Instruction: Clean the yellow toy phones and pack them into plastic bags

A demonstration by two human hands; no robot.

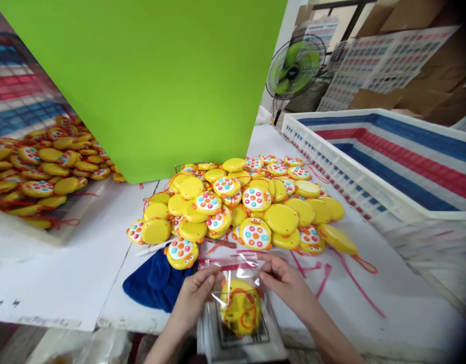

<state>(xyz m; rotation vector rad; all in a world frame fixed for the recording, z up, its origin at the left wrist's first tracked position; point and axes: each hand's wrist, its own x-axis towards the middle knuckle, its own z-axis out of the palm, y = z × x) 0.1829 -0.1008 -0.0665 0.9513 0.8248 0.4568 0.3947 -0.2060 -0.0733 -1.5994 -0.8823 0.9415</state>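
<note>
A clear plastic zip bag [269,323] with a pink strip along its top lies at the table's front edge, on what looks like a stack of such bags. Inside it rests a yellow duck-shaped toy [240,308] with an orange cord, its plain side up. My left hand [198,288] pinches the bag's upper left edge. At the upper right edge, my right hand [282,278] has its thumb and fingers closed on the plastic. Just beyond the hands spreads a pile of the same yellow toys [281,218], some showing white faces with coloured dots.
A blue cloth [153,283] lies left of my left hand. Pink strips [360,285] are scattered at right. Behind the pile stands a green panel [160,91]. A striped-lined white crate [369,187] is at right, a crate of toys [47,172] at left, a fan [293,71] behind.
</note>
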